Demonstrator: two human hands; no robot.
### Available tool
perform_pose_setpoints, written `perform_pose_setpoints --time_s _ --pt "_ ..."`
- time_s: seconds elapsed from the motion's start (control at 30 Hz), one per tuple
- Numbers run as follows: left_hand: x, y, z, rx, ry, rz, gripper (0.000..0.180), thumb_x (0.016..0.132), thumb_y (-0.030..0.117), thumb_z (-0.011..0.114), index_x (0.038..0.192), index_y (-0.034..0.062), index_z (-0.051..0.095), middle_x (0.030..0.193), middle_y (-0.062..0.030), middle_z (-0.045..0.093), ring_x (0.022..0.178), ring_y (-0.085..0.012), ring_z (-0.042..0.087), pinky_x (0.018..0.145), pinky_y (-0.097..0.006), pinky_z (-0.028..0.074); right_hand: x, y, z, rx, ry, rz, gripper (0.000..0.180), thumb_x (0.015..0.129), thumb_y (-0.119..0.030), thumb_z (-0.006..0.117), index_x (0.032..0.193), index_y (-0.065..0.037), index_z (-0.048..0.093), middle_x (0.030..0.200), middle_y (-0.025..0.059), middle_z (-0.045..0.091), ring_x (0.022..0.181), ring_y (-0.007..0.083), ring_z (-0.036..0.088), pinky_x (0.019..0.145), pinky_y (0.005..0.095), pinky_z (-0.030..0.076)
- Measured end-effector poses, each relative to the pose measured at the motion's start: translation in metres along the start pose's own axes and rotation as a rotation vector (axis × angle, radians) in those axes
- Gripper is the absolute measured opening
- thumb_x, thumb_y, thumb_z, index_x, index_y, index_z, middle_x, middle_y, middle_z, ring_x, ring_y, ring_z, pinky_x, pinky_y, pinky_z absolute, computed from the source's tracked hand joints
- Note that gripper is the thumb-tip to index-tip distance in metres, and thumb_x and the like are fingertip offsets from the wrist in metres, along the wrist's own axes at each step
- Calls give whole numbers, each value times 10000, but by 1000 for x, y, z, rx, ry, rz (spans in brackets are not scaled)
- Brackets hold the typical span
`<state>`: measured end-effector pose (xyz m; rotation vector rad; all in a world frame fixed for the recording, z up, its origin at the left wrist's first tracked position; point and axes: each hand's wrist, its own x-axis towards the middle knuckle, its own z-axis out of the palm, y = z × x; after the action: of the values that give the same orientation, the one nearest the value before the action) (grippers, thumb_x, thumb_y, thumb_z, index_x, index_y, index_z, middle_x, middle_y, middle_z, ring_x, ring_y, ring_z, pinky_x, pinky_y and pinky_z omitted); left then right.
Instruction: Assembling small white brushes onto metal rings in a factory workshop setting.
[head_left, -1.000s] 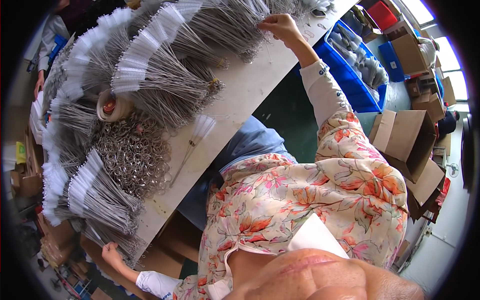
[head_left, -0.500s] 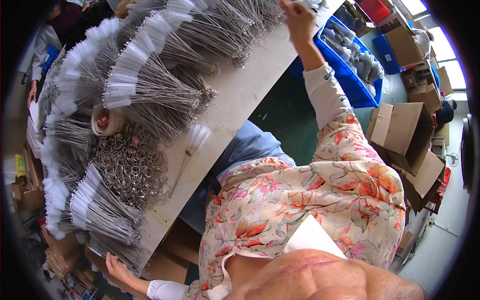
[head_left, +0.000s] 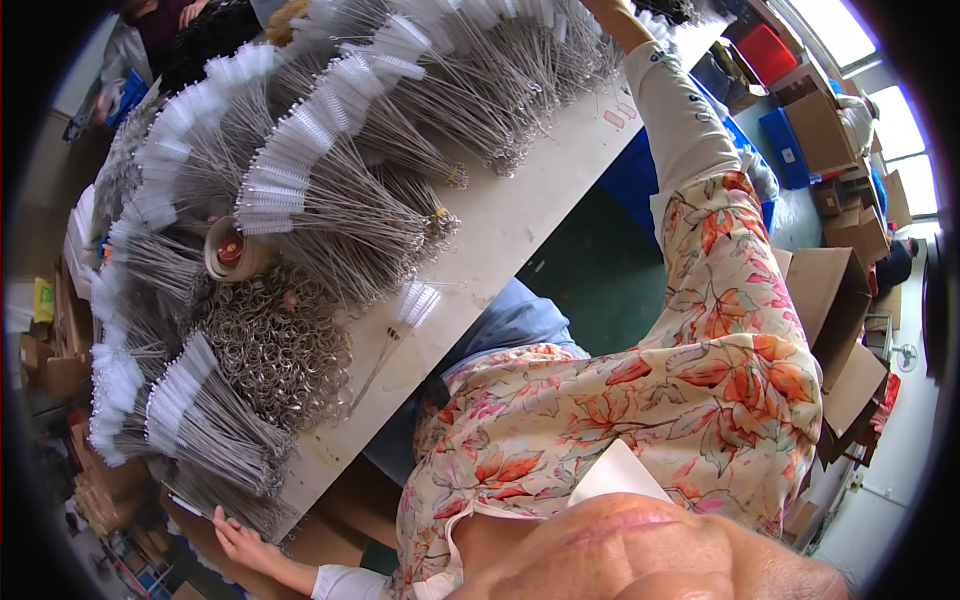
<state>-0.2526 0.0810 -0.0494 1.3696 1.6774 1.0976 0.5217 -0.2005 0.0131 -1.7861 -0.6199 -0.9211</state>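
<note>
My left hand (head_left: 240,546) is at the table's near left corner, its thumb and fingers closed on the end of a thin white strip (head_left: 188,507); what kind of thing it is stays unclear. Beside it lie bundles of wire-handled brushes (head_left: 215,415) with white bristle ends. My right hand (head_left: 612,14) reaches to the far right end of the table, next to more brush bundles (head_left: 545,60). The top edge cuts off its fingers. Between the hands, a few loose brushes (head_left: 400,325) lie near the table edge, beside a heap of metal rings (head_left: 275,345).
A pale roll (head_left: 222,250) with a red core stands among the bundles on the table (head_left: 500,215). On the right are a blue crate (head_left: 630,180), partly behind my arm, and open cardboard boxes (head_left: 835,295). Another person's hand (head_left: 192,12) shows at the upper left.
My right hand has moved farther up and is now partly out of the picture. My left hand stays near the corner. The view has shifted slightly; the person's hand at far left has gone.
</note>
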Motion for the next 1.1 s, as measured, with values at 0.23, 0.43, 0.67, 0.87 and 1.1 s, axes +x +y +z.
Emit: perform_pose_setpoints --time_s 0.23,0.43,0.67,0.87,1.1 --pt "-31 12 -7 -211 25 36 365 954 279 476 1093 -47 564 697 35 376 539 -33 285 446 -181 200 22 43 18 -387 78 -346 166 913 -185 454 827 -101 569 696 -37 496 603 94 517 508 272 434" --pt "-91 61 66 -382 -183 225 350 940 221 455 1019 -92 591 651 20 353 516 -59 262 461 -195 233 -54 -151 -16 884 -542 324 191 947 -254 477 884 -89 550 753 -20 498 618 68 479 569 245 446" --pt "-156 108 198 -473 -786 585 282 859 1 553 1140 15 567 848 -51 613 605 -73 535 468 -219 415 -238 -317 -3 1504 -1292 674 167 944 -114 479 1068 -48 569 929 6 577 850 82 549 734 242 475" --pt "-148 104 190 -703 -272 850 76 819 -5 568 893 -9 553 869 -113 565 712 -202 641 624 -244 507 -260 -312 -8 1333 -1091 327 329 915 -228 555 1169 -18 567 1127 55 585 1002 169 553 925 297 412" --pt "-166 52 201 -340 -459 1213 229 758 -18 652 976 47 624 1090 -106 517 836 -216 574 669 -286 498 -299 -310 -8 1723 -1211 1437 251 958 -227 452 1064 -30 566 911 66 631 826 135 598 750 265 497"
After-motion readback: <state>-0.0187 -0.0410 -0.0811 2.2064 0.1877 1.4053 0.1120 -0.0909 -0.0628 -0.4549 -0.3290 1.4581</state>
